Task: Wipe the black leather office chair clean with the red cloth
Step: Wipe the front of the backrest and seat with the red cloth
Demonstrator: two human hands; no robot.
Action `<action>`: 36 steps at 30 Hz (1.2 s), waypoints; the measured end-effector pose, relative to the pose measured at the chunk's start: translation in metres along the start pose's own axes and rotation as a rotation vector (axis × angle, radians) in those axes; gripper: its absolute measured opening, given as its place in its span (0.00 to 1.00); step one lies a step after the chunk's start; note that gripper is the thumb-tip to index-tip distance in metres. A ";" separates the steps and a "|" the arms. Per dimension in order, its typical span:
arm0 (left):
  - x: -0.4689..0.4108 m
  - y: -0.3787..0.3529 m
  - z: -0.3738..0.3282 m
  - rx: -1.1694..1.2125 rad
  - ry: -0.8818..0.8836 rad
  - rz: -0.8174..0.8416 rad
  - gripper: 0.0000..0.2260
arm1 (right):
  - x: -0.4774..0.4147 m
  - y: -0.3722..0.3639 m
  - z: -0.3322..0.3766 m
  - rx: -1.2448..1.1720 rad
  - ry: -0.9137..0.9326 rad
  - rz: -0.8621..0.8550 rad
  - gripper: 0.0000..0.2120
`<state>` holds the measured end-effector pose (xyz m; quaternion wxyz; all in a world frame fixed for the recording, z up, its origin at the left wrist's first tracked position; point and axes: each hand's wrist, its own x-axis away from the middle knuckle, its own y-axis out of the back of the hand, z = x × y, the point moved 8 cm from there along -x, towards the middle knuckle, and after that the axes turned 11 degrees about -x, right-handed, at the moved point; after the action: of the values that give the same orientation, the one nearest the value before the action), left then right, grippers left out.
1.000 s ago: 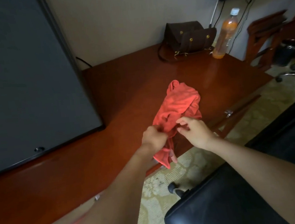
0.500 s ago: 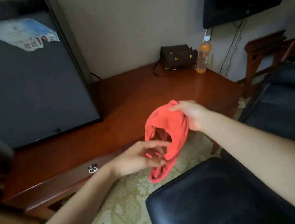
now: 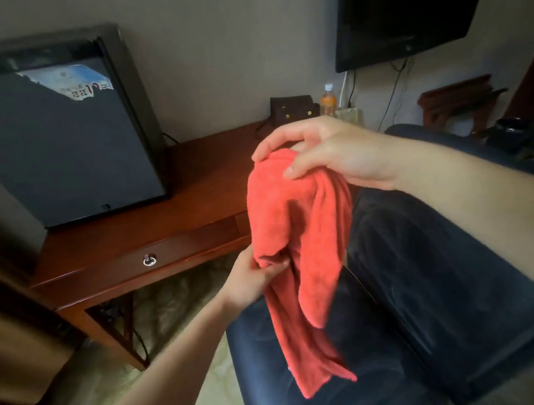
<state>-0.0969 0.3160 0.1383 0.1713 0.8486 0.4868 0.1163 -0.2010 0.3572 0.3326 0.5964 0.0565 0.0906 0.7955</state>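
The red cloth (image 3: 301, 251) hangs in the air in long folds above the seat of the black leather office chair (image 3: 434, 283). My right hand (image 3: 323, 156) grips the cloth's top bunch from above, fingers and thumb curled round it. Lower down, my left hand (image 3: 251, 277) pinches a fold at the cloth's left edge. The cloth's loose end dangles over the front of the chair seat. The chair fills the lower right, with its backrest rising toward the right.
A reddish wooden desk (image 3: 151, 248) with a drawer stands to the left. On it are a black mini fridge (image 3: 52, 143), a brown bag (image 3: 295, 109) and an orange drink bottle (image 3: 327, 100). A wall television (image 3: 402, 3) hangs above. Patterned carpet (image 3: 194, 393) lies below.
The cloth has been lifted off the desk and now hangs over the chair seat. My right hand holds it higher; my left hand has taken a fold lower down.
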 end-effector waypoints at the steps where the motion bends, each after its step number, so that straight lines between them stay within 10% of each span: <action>1: 0.003 -0.002 -0.006 0.032 0.021 -0.005 0.11 | 0.014 0.004 0.000 0.032 -0.013 0.004 0.15; 6: 0.009 0.000 -0.021 0.201 0.162 -0.089 0.10 | 0.096 0.034 -0.051 0.233 -0.346 -0.005 0.13; 11: 0.015 -0.024 -0.075 0.292 0.137 0.002 0.05 | 0.161 0.038 -0.121 0.507 -0.685 -0.052 0.33; 18: 0.048 -0.055 -0.144 0.222 -0.122 0.133 0.09 | 0.150 -0.029 -0.152 0.065 -0.338 -0.207 0.48; 27: 0.033 -0.070 -0.116 0.533 0.204 0.158 0.20 | 0.150 0.007 -0.149 0.048 0.114 -0.827 0.46; 36: 0.015 -0.114 -0.095 0.065 0.267 0.030 0.20 | 0.170 0.081 -0.201 0.209 0.005 -0.618 0.29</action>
<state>-0.2134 0.3992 0.1797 0.0756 0.8381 0.4958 0.2148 -0.3647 0.4824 0.1501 0.8004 0.0855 0.1863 0.5633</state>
